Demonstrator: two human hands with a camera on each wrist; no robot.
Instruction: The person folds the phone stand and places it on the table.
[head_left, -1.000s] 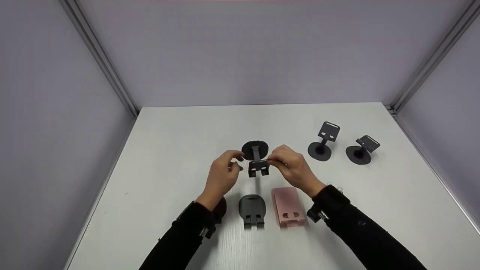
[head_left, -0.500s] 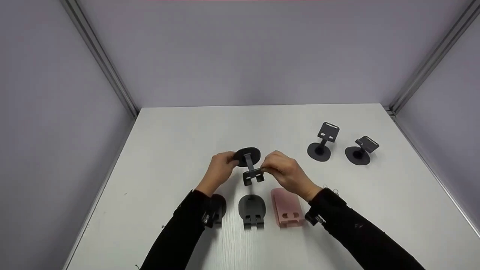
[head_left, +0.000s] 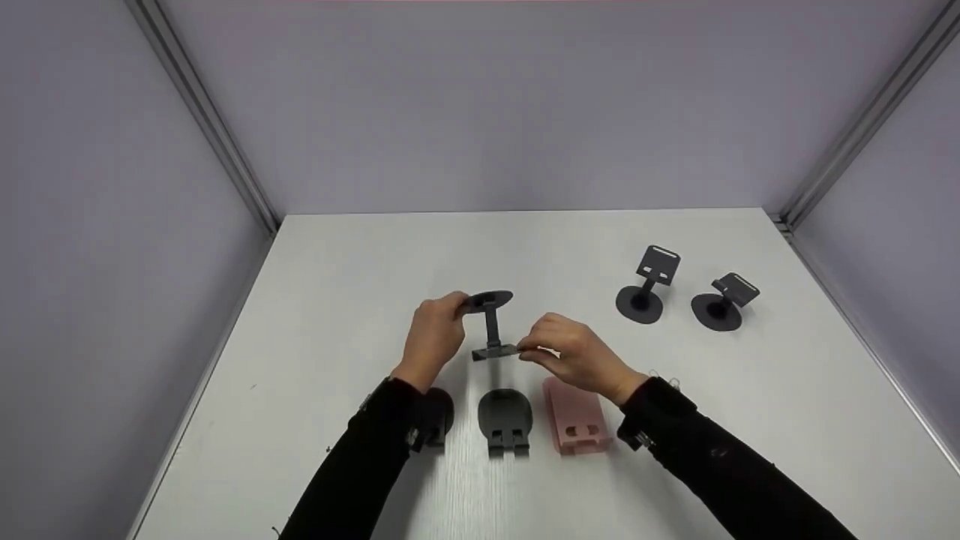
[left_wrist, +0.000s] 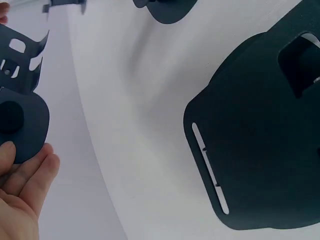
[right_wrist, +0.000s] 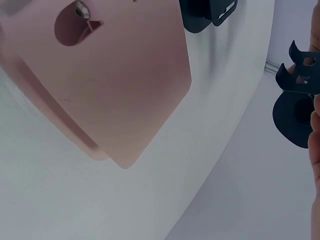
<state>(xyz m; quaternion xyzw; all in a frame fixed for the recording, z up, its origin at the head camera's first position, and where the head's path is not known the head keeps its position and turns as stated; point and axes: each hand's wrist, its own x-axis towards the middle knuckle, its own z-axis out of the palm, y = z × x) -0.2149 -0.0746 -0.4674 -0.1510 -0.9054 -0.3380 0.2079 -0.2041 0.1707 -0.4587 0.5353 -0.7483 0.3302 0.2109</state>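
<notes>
Between both hands, above the white table, is a black phone stand (head_left: 492,324) with a round base and a hooked holder plate. My left hand (head_left: 433,334) pinches the edge of the round base; in the left wrist view the thumb lies on the base (left_wrist: 35,125) and the fingers are behind it. With thumb and fingertips my right hand (head_left: 574,352) grips the side of the holder plate (head_left: 495,352). The plate's two hooks show in both wrist views. Under the held stand in the head view, a folded dark grey phone stand (head_left: 505,420) lies on the table.
A pink folded phone stand (head_left: 577,416) lies by the right forearm. Another dark folded stand (head_left: 439,412) is partly hidden by the left sleeve. Two unfolded black stands, one taller (head_left: 649,285) and one lower (head_left: 724,301), stand at the back right. Grey walls enclose the table (head_left: 337,255).
My left hand has taken hold of the round base. The stand has shifted slightly left and toward me, and has tipped so base and plate appear nearly edge-on. My right hand keeps its grip.
</notes>
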